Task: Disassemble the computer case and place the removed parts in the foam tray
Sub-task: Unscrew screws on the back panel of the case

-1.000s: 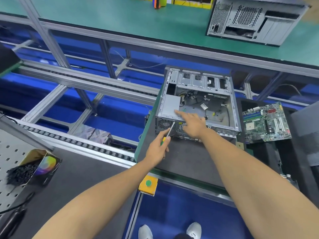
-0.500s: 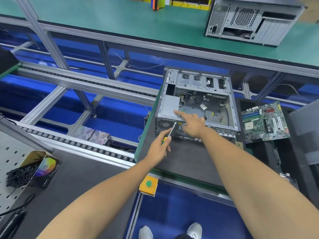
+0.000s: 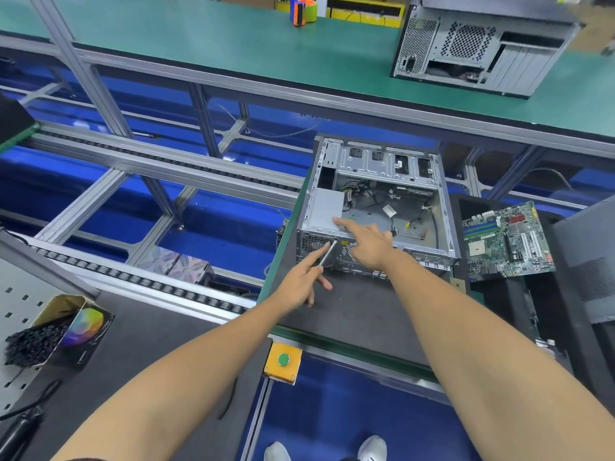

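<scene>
The open computer case [image 3: 382, 168] lies on its side on a dark pallet [image 3: 352, 314], its inside bare except for loose cables and a grey power supply [image 3: 327, 207] at the left. My left hand [image 3: 301, 281] holds a screwdriver [image 3: 326, 253], index finger stretched along the shaft, tip against the case's rear panel by the power supply. My right hand [image 3: 366, 239] rests on the case's near rim, its index finger touching the power supply's corner. A removed green motherboard [image 3: 506, 241] lies in the black foam tray [image 3: 539, 304] to the right.
Another grey case [image 3: 479, 44] stands on the green bench at the back right. An orange and green tape roll [image 3: 301, 10] sits farther left there. A yellow box with a green button [image 3: 283, 361] is at the near conveyor edge. A carton of black ties [image 3: 56, 331] lies left.
The screwdriver tip has moved up against the rear panel, and my left index finger has straightened along the shaft. My right hand holds its place on the power supply.
</scene>
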`<state>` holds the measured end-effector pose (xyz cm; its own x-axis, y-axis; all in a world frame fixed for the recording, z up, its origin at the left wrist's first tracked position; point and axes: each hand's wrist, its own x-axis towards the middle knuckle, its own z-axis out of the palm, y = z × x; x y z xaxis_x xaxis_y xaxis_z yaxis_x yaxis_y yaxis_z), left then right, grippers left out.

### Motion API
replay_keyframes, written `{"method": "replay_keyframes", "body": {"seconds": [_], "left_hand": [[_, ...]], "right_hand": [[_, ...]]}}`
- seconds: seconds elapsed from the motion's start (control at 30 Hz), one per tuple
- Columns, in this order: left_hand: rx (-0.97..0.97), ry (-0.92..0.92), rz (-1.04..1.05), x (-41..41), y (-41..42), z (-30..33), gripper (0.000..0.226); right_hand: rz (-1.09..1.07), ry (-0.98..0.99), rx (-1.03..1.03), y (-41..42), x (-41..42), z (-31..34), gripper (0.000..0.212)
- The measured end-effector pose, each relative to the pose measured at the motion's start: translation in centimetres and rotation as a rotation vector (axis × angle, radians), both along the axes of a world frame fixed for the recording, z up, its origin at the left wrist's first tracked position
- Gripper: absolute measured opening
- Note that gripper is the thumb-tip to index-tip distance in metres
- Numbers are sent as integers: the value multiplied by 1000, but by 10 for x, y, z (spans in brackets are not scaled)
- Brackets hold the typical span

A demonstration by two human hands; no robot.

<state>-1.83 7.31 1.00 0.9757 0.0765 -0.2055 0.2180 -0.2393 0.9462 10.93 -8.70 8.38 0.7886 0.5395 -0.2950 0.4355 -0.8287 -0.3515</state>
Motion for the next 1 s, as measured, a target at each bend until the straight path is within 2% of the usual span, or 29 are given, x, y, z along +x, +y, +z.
{"method": "replay_keyframes", "body": {"seconds": [0.37, 1.0], "left_hand": [[12, 39, -73, 9, 9, 9, 57], [-133, 89, -115, 9, 10, 13, 56]], "right_hand": [[-1, 7, 3, 1, 0, 1, 91], [-4, 22, 4, 2, 1, 1, 96]]}}
